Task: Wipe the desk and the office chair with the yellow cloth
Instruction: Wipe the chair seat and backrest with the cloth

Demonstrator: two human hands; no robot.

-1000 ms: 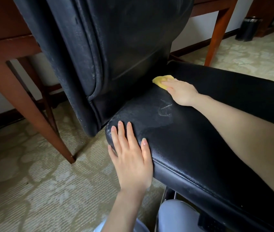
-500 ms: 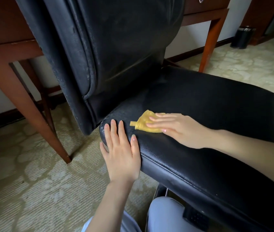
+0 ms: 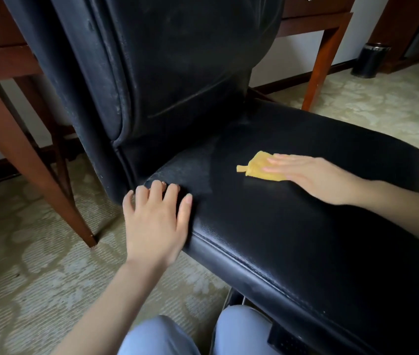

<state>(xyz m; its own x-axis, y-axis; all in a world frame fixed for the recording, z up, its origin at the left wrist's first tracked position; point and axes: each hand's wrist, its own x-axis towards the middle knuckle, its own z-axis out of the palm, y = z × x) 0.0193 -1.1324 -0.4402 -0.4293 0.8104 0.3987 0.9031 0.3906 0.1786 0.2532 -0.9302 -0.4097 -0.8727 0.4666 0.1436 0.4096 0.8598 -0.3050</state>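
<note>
A black leather office chair fills the middle of the view, its worn backrest rising at the upper left. The small yellow cloth lies flat on the seat, and my right hand presses it down with straight fingers. At the seat's near left corner my left hand rests on the leather, its fingertips bent over the edge. A faint damp streak shows on the seat between the two hands. The brown wooden desk stands behind the chair.
Desk legs slant down to the patterned beige carpet at the left, and another leg stands at the right. A black bin sits by the far wall. My knees in light blue trousers show at the bottom.
My right hand slid the cloth from the back crease of the seat toward its left front, then back to the right across the middle. My left hand stayed on the seat corner.
</note>
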